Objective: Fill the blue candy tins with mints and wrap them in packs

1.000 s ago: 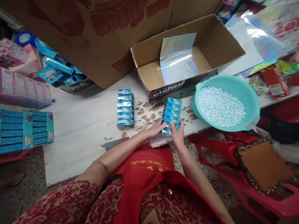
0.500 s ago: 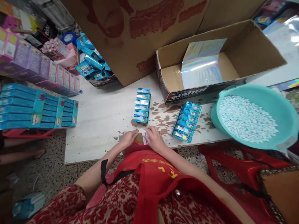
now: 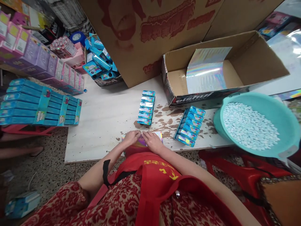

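Note:
At the table's near edge, a shiny rainbow-coloured sheet point(image 3: 159, 135) lies under both my hands, against the red apron. My left hand point(image 3: 132, 138) is closed in a pinch at the sheet, its fingertips close to those of the other hand. Fingers stretched and lying on the sheet, my right hand point(image 3: 152, 142) covers much of it. Just beyond them stands a row of small blue boxes point(image 3: 146, 108) with shiny labels. To the right, a second row of blue boxes point(image 3: 190, 126) is tilted; some tops have round hollows, and the nearest ones carry shiny labels.
A turquoise basin point(image 3: 285, 122) of pale blue pellets stands at the right edge. Behind are an open carton point(image 3: 197, 99) holding another shiny sheet point(image 3: 205, 75), and a tall cardboard panel point(image 3: 145, 28). Stacked blue boxes point(image 3: 25, 106) and pink-purple boxes point(image 3: 42, 62) stand left. A red stool point(image 3: 230, 169) is below.
The head view has shifted slightly. My right hand has moved from a pale strip to lie flatter across the sheet, whose right corner now shows. My left hand stays pinched at it.

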